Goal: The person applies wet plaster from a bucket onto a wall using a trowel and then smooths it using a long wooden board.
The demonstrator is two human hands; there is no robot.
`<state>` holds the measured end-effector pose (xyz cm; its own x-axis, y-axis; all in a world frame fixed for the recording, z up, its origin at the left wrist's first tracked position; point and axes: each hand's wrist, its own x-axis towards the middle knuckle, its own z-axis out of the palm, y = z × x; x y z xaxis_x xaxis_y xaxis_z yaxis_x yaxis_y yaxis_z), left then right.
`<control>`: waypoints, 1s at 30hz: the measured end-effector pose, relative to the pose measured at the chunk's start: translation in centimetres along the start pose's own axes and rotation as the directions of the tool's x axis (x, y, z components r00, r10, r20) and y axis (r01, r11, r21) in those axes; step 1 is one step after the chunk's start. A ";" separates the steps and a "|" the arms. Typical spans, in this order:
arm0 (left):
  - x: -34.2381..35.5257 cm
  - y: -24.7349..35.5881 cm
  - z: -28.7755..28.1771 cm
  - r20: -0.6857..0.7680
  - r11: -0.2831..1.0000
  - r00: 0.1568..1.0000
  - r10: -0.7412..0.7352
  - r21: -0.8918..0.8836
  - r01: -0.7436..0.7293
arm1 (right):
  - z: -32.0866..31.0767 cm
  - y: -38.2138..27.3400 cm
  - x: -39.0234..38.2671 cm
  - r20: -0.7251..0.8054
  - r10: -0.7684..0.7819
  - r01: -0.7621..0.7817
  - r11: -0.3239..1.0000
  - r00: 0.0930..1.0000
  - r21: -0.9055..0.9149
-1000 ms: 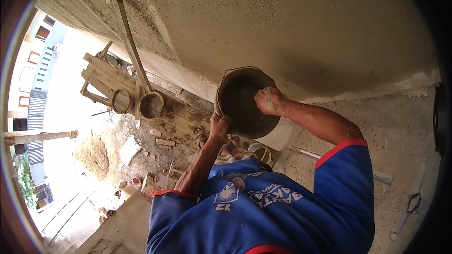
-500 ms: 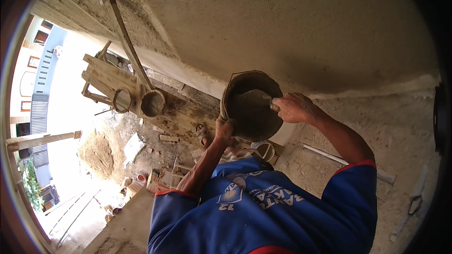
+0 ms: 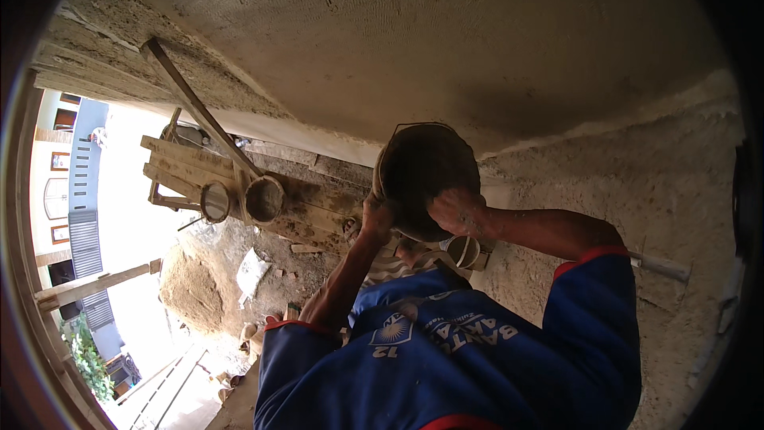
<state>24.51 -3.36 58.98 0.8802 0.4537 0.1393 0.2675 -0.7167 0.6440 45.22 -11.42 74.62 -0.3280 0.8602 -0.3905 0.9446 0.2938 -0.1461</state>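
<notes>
A dark, mortar-stained bucket [image 3: 426, 147] is held tilted in front of my body, with its mouth facing up toward me. My left hand [image 3: 378, 218] is closed on the bucket's left rim. Over the near right part of the mouth, my right hand [image 3: 459, 212] reaches in with its fingers curled. It grips the trowel whose handle and blade showed a moment earlier; the blade is now lost in the bucket's shadow. How much mortar the bucket holds is too dark to tell.
Plastered wall [image 3: 509, 48] rises close ahead. To the left runs a plank scaffold [image 3: 310, 211] with two round containers [image 3: 264, 198] and a slanting wooden post [image 3: 187, 91]. Below lie a sand pile [image 3: 191, 291] and a white sack [image 3: 252, 273]. Another bucket [image 3: 461, 252] stands beneath me.
My right hand has moved left and nearer to me, deeper into the bucket, taking the trowel blade out of sight. My left hand keeps its hold on the rim. The view has shifted slightly.
</notes>
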 end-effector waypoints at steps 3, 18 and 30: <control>-0.8 -1.3 2.1 0.004 0.947 1.000 -0.007 -0.320 0.008 | -0.9 0.9 -2.6 0.172 0.167 -0.175 0.984 0.971 0.032; 2.3 -2.1 6.7 0.773 0.016 0.429 -0.467 -0.477 0.878 | 20.5 3.1 3.9 0.670 0.274 -0.659 0.621 0.690 0.425; -3.7 -17.8 25.0 0.719 0.721 0.618 -0.318 -0.240 0.650 | 31.6 3.4 7.0 0.054 0.673 -0.649 0.685 0.738 0.330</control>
<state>26.31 -5.50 28.21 0.7408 0.1274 -0.6596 0.6711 -0.0950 0.7353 45.74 -17.56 42.63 0.3933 0.8097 -0.4356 0.8564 -0.4950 -0.1469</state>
